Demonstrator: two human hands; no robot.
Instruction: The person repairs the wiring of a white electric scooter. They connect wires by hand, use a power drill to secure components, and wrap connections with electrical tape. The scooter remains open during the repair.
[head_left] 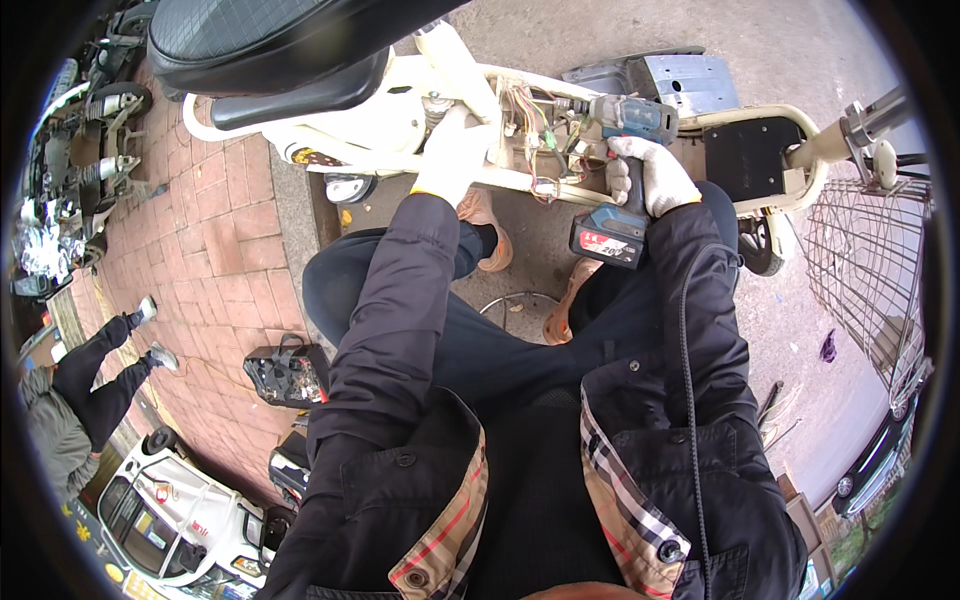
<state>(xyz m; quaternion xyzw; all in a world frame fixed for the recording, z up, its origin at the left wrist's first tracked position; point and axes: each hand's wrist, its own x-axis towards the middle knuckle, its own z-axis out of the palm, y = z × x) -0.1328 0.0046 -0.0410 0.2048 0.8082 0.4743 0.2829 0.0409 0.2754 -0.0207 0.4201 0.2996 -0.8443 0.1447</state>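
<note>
At 12 o'clock, the white-gloved left hand (456, 152) is overlapping the cream metal scooter frame (515, 181), its grip indiscernible. Multicoloured wires (550, 142) are edging the blue-and-black plastic drill (632, 115) at 1 o'clock, probably rigid, battery-heavy; the white-gloved right hand (660, 172) is wrapping its handle (635, 198), the surest hold, a dark-trousered leg (620, 315) limiting room toward 6 o'clock.

Dark-sleeved, the person's left arm (395, 290) and right arm (712, 320) reached forward, both slanting inward, with the hands well apart. The white-gloved left hand (455, 158) stretched slightly farther ahead, its back to the camera and its fingertips hard to make out. The right hand (660, 175), gloved alike, was clenched, fingers (618, 185) tightly curled. The legs (490, 345) were bent, knees spread.
</note>
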